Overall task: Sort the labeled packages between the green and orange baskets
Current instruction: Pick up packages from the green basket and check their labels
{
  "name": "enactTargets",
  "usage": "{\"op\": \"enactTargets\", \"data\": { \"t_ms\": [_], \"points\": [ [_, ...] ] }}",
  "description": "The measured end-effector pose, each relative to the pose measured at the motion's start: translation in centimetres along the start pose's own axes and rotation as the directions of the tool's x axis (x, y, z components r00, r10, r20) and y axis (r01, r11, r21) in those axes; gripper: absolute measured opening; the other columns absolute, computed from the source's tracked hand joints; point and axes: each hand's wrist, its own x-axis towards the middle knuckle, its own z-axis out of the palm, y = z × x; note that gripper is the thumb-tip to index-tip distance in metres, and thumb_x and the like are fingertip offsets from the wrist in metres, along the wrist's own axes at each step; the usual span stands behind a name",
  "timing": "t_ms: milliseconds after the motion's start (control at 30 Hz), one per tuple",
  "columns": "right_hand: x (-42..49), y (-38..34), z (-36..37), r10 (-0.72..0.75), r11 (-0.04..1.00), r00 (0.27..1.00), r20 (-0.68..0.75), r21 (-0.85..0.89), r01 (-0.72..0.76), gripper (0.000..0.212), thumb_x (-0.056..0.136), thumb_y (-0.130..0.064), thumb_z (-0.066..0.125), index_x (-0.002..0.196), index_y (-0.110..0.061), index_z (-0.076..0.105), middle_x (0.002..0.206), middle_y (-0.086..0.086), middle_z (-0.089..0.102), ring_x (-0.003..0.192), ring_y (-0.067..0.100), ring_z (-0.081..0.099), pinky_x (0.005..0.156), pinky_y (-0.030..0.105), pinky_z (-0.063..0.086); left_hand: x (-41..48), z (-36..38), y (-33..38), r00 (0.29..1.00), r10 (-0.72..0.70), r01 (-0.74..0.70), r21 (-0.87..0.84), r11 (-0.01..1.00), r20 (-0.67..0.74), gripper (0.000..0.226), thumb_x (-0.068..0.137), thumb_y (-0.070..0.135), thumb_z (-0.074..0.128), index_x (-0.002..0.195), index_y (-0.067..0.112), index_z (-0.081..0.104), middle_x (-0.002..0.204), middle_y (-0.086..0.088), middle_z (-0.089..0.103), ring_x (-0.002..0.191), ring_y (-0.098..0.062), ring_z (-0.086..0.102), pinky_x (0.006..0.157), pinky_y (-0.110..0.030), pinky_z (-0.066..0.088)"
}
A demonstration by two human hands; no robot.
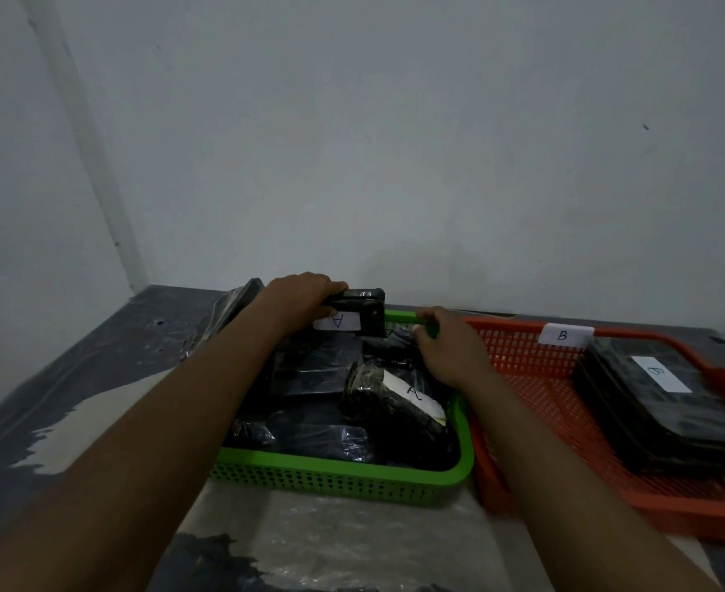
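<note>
At centre frame, a person's left hand (301, 299) closes its fingers (331, 288) around a black package marked "A" (358, 311), held above the far end of the green basket (339, 474), long axis running left to right. The right hand (446, 346) curls over that basket's far rim, holding no package. B-labelled packages (659, 399) sit in the orange basket (544, 378), right of frame
</note>
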Motion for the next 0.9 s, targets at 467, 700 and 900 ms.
{"op": "enactTargets", "data": {
  "t_ms": [467,700,900],
  "points": [
    [-0.3,-0.4,0.2,-0.022,0.989,1.0,0.017,-0.145,0.024,0.036,0.088,-0.044,0.068,0.112,-0.018,0.07,0.115,0.001,0.069,0.104,0.018,0.064,0.085,0.032,0.053,-5.9,1.3,0.9,0.88,0.257,-0.249,0.075,0.966,-0.399,0.032,0.089,0.042,0.067,0.113,0.02,0.063,0.11,0.001,0.063,0.098,-0.023,0.06,0.076,-0.034,0.044],
    [-0.6,-0.9,0.1,-0.021,0.985,1.0,0.02,-0.173,0.024,0.033,0.086,-0.045,0.069,0.108,-0.02,0.07,0.114,0.0,0.069,0.103,0.019,0.063,0.084,0.034,0.054,-7.4,2.5,0.1,0.985,0.06,-0.027,-0.202,0.979,0.164,0.122,0.056,0.096,0.045,0.153,0.023,0.035,0.149,-0.002,0.049,0.132,-0.02,0.051,0.11,-0.038,0.044],
    [-0.7,-1.0,0.1,-0.032,0.984,0.999,0.024,-0.173,0.035,0.032,0.087,-0.043,0.069,0.107,-0.018,0.07,0.113,0.001,0.068,0.103,0.019,0.063,0.084,0.033,0.052,-6.9,2.7,0.3,0.98,0.071,-0.034,-0.196,0.98,0.186,0.105,0.074,0.078,0.061,0.156,0.019,0.029,0.151,-0.009,0.043,0.135,-0.026,0.043,0.112,-0.04,0.039]
  ]
}}
